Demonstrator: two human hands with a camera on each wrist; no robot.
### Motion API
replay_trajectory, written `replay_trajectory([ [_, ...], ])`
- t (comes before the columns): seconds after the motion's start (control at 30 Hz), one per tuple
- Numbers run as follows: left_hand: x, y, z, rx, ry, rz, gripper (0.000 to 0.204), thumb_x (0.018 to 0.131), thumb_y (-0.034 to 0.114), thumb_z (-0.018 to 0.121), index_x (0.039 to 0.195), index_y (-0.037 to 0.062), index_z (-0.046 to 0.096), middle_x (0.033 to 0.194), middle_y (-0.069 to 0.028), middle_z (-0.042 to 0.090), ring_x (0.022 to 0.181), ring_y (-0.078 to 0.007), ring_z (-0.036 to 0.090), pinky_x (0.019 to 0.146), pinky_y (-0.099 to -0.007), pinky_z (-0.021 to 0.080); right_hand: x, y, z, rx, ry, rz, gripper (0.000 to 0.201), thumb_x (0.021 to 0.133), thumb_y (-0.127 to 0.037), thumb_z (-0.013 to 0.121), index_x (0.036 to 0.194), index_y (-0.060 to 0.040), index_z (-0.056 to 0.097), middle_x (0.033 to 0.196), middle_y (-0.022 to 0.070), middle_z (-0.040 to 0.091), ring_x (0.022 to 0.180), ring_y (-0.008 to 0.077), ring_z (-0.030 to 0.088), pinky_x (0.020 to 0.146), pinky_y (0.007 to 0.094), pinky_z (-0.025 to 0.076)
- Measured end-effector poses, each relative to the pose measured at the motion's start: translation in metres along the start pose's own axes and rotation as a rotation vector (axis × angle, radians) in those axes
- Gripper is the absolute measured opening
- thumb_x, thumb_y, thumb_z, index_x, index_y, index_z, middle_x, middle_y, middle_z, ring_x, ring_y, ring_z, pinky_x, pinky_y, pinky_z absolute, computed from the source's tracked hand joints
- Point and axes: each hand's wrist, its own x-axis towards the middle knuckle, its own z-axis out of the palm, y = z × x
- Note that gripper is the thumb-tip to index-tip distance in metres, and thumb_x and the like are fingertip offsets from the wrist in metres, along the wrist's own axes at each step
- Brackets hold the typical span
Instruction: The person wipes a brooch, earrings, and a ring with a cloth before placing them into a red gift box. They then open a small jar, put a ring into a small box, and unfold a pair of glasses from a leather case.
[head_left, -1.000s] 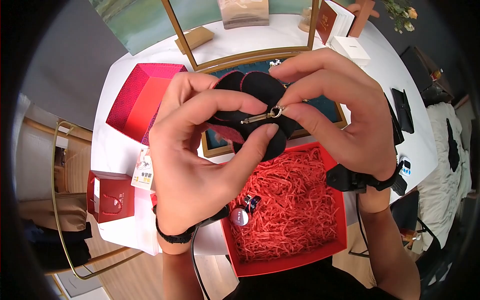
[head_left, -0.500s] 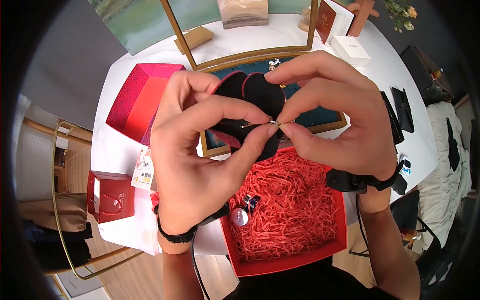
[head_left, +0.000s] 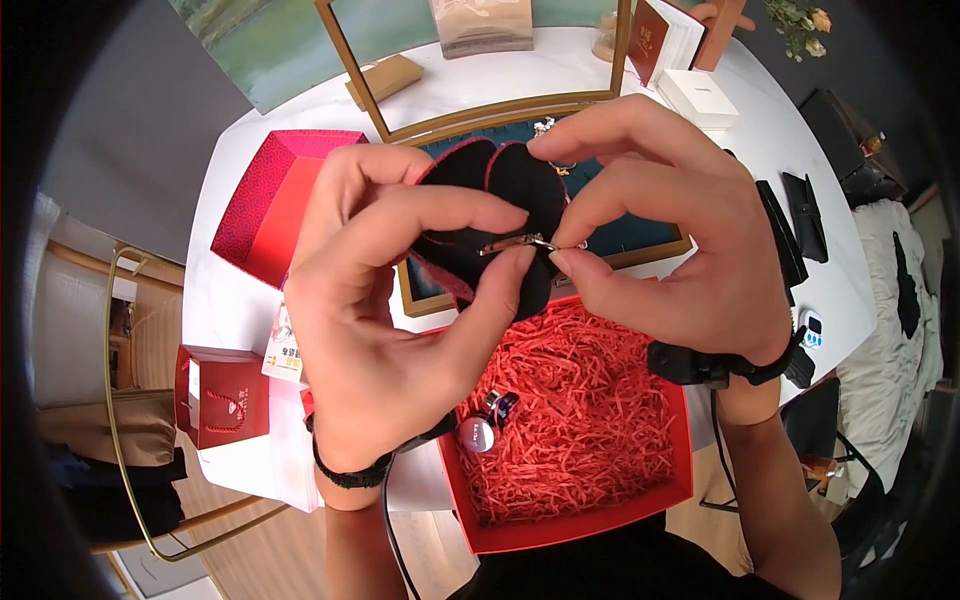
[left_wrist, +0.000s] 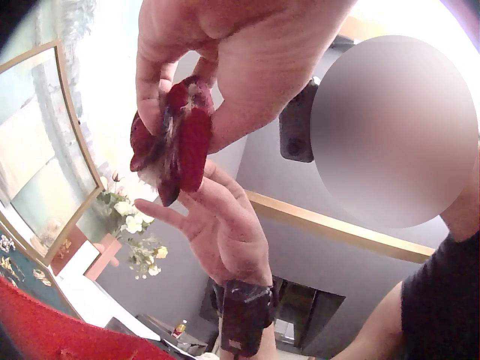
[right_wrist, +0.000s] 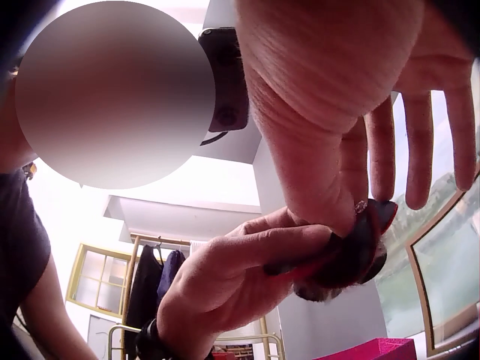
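A flower-shaped brooch is held up in front of me, its black back toward the head camera. Dark red petals show on its front in the left wrist view. My left hand grips the flower from the left, index finger and thumb at either side of the metal pin on its back. With thumb and index finger, my right hand pinches at the pin's right end, where a small metal piece is mostly hidden by the fingertips. The right hand's other fingers are spread in the right wrist view.
Below the hands stands a red box filled with shredded red paper; a small round-topped item lies in it. Behind is a gold-framed jewellery case, lid raised. A patterned magenta box and red gift bag sit left.
My right fingertips have moved slightly down along the pin's end. The left index finger and thumb met near it half a second ago and are now apart, uncovering more of the pin.
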Motion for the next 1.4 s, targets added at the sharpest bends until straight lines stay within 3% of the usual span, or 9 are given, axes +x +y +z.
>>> replay_trajectory([
  [0.27, -0.001, -0.001, 0.003, -0.019, 0.009, -0.002, 0.028, 0.067, -0.011, 0.075, 0.093, -0.0016, 0.070, 0.103, -0.0088, 0.059, 0.095, -0.0158, 0.059, 0.080, -0.0250, 0.048, 0.000, -0.003, 0.008, 0.007, 0.060, 0.056, 0.012, 0.066, -0.004, 0.071, 0.076, -0.0033, 0.065, 0.113, 0.0131, 0.062, 0.103, 0.0267, 0.065, 0.089, 0.0347, 0.051],
  [0.43, 0.000, -0.005, 0.000, 0.046, 0.028, 0.073, 0.025, 0.069, -0.009, 0.076, 0.092, -0.0018, 0.070, 0.101, -0.0082, 0.058, 0.091, -0.0143, 0.059, 0.076, -0.0235, 0.048, 0.001, -0.002, 0.010, 0.031, 0.110, 0.028, 0.012, 0.067, -0.004, 0.072, 0.077, -0.0029, 0.065, 0.113, 0.0125, 0.062, 0.101, 0.0259, 0.065, 0.091, 0.0353, 0.051],
  [0.7, -0.001, -0.002, -0.005, 0.095, -0.006, 0.017, 0.019, 0.073, -0.008, 0.074, 0.090, -0.0013, 0.070, 0.100, -0.0070, 0.057, 0.092, -0.0141, 0.057, 0.078, -0.0242, 0.047, 0.004, -0.001, 0.013, 0.035, 0.103, -0.011, 0.012, 0.071, -0.004, 0.073, 0.081, -0.0029, 0.067, 0.113, 0.0121, 0.063, 0.101, 0.0251, 0.064, 0.090, 0.0349, 0.051],
  [0.97, 0.000, -0.004, -0.001, 0.008, 0.040, -0.056, 0.013, 0.076, -0.004, 0.075, 0.087, -0.0012, 0.068, 0.103, -0.0077, 0.057, 0.092, -0.0140, 0.057, 0.076, -0.0234, 0.046, 0.004, -0.006, 0.019, -0.049, 0.154, -0.052, 0.018, 0.068, -0.003, 0.076, 0.085, -0.0052, 0.071, 0.106, 0.0105, 0.066, 0.093, 0.0231, 0.067, 0.077, 0.0303, 0.052],
  [1.27, 0.003, -0.007, -0.006, 0.037, -0.021, -0.021, 0.014, 0.074, -0.002, 0.072, 0.087, 0.0000, 0.068, 0.113, -0.0133, 0.061, 0.107, -0.0198, 0.056, 0.095, -0.0312, 0.041, 0.003, 0.000, 0.013, -0.160, 0.141, -0.063, 0.018, 0.070, -0.002, 0.078, 0.086, -0.0046, 0.071, 0.093, 0.0088, 0.068, 0.085, 0.0228, 0.068, 0.071, 0.0293, 0.053],
  [1.4, 0.003, -0.004, -0.007, -0.213, -0.066, -0.218, 0.010, 0.076, -0.001, 0.069, 0.086, -0.0007, 0.067, 0.115, -0.0138, 0.061, 0.105, -0.0189, 0.058, 0.095, -0.0306, 0.041, 0.003, 0.000, 0.009, -0.170, 0.101, -0.065, 0.015, 0.073, 0.000, 0.076, 0.087, -0.0031, 0.070, 0.089, 0.0089, 0.069, 0.084, 0.0235, 0.068, 0.070, 0.0301, 0.053],
])
